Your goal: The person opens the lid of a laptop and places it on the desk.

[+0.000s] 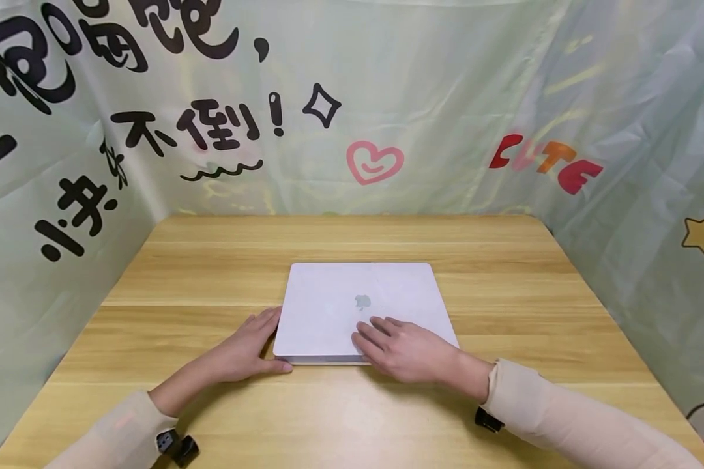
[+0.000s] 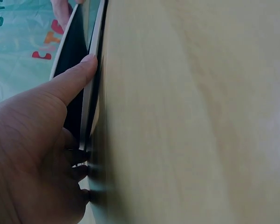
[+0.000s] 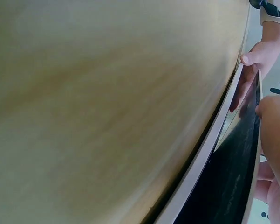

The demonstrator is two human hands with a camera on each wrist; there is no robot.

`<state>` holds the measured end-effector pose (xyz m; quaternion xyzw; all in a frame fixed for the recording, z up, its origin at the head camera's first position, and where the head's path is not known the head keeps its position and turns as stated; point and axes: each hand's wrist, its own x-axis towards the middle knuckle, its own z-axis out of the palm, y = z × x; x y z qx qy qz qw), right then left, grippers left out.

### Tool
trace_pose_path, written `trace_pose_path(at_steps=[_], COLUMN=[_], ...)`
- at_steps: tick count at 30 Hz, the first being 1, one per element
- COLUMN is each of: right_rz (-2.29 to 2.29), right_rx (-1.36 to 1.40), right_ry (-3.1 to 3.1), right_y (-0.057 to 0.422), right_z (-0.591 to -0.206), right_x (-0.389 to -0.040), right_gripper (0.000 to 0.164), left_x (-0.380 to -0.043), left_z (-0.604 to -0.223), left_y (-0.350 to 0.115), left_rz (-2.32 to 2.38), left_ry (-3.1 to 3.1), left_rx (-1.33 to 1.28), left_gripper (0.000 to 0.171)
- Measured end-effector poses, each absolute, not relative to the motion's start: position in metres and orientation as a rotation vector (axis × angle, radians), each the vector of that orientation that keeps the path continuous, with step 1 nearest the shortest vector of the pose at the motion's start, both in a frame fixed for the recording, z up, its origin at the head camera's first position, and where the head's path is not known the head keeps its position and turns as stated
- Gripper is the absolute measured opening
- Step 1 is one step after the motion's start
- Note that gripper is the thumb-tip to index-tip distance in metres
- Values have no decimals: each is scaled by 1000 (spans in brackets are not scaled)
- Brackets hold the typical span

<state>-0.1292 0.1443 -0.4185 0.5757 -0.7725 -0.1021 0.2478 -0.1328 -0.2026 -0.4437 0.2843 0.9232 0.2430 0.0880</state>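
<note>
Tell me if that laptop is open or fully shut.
Slightly open: both wrist views show a dark wedge-shaped gap between the lid and the base.

The table (image 1: 352, 417) has a light wooden top with darker grain running from side to side and rounded far corners. Near its middle lies a pale laptop (image 1: 399, 286), its lid (image 1: 322, 309) slightly raised from the base (image 2: 86, 109) along the near edge.
</note>
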Motion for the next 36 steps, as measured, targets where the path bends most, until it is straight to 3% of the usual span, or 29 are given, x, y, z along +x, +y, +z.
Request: trace_pose_path(at_steps=[36], right_rz=[-85], right_rx=[1369], right_ry=[-1972], right_y=[147], right_z=[-414], right_x=[-131], right_gripper=[33], left_x=[-133], left_z=[-446], left_y=[-202], left_rz=[679], left_ry=[2794], left_rx=[842], left_gripper=[110])
